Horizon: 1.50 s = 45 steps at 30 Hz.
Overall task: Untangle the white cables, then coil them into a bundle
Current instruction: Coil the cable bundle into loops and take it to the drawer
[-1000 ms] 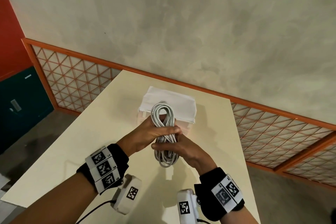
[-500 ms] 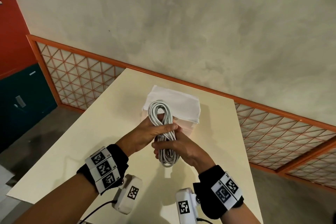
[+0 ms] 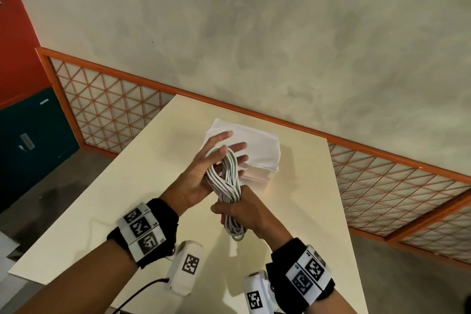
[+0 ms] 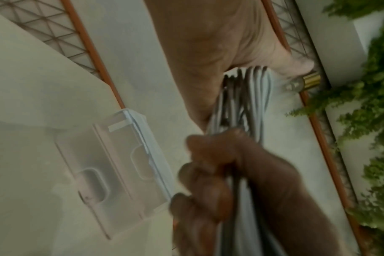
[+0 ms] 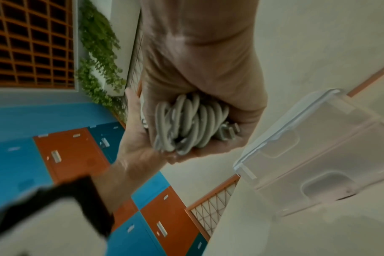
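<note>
The cable bundle [image 3: 225,183] was held above the table [image 3: 107,201], in front of a plastic box [image 3: 257,173]. The right hand [image 3: 244,214] gripped its middle; the left hand [image 3: 204,173] lay spread against the upper loops. Risk: unsecured loops could spring loose if the single grip slackened.

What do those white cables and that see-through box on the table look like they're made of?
white cables: probably smooth, matte plastic or rubber sheathing; they bend into tight loops without kinking.
box: apparently frosted translucent plastic with moulded recesses; its white lid looks like plastic too.
</note>
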### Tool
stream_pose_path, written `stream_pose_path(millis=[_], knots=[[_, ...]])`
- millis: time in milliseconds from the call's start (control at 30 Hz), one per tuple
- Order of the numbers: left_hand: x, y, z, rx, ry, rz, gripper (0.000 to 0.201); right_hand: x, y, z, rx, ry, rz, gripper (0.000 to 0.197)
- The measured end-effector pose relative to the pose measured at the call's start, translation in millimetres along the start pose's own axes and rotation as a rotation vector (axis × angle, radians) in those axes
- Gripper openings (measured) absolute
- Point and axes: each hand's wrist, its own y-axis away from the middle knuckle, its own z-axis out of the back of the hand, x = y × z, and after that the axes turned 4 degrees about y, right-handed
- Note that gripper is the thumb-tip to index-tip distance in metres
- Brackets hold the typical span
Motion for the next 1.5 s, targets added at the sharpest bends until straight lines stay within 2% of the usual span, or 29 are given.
stream_pose_path(millis=[67,100,133,233,333,467,533,633,733,900,967,1067,1133,1200,1300,1500], knots=[[-1.2,-2.3,-4.4,-0.090,-0.066,0.001,0.024,-1.7,1.3,0.8,0.038,0.021,0.005,0.021],[-0.3,-3.3,-5.4,-0.135,-0.080,0.006,0.014,-1.9,1.6,1.5,0.052,0.038,0.009,0.021],[1.6,-4.2,-6.4,-0.171,-0.085,0.008,0.013,-2.6,1.7,1.7,0.060,0.057,0.009,0.020],[9.8,-9.8,-8.1,-0.284,-0.062,0.028,0.028,-8.0,1.0,-0.6,0.035,0.134,0.018,0.020],[17.7,-13.8,-6.3,-0.439,-0.136,0.031,0.043,-14.6,1.1,-7.7,-0.024,0.281,0.046,0.026],[27.7,-16.8,-1.5,-0.550,-0.179,0.054,0.048,-19.2,4.2,-13.7,-0.116,0.522,0.069,0.029],[29.5,-16.7,1.3,-0.544,-0.158,0.097,0.045,-20.6,3.7,-11.2,-0.096,0.557,0.056,0.027],[24.2,-13.9,-0.4,-0.426,-0.051,0.224,0.043,-25.6,2.3,-1.7,0.019,0.397,0.014,0.025],[20.9,-13.8,-0.3,-0.390,0.004,0.258,0.054,-28.6,1.7,2.2,0.086,0.301,0.021,0.023],[31.0,-18.6,5.7,-0.532,-0.096,0.225,0.059,-34.3,-2.1,-8.0,0.088,0.288,0.051,0.015],[33.7,-18.5,12.0,-0.570,-0.093,0.243,0.058,-39.7,-2.2,-14.9,0.044,0.347,0.068,0.019],[39.2,-19.5,24.3,-0.550,-0.068,0.261,0.053,-44.1,-4.5,-19.3,-0.053,0.478,0.089,0.022],[43.1,-20.3,29.5,-0.501,-0.049,0.247,0.050,-48.7,-6.9,-17.0,-0.049,0.379,0.088,0.014],[45.6,-23.5,32.5,-0.442,-0.021,0.269,0.049,-52.8,-10.1,-13.7,0.021,0.259,0.060,0.011],[50.5,-31.7,37.0,-0.391,-0.015,0.318,0.052,-58.7,-12.5,-15.3,0.073,0.168,0.047,0.019],[59.2,-50.9,51.5,-0.393,-0.015,0.462,0.049,-71.4,-21.2,-22.2,-0.022,0.085,0.063,0.039]])
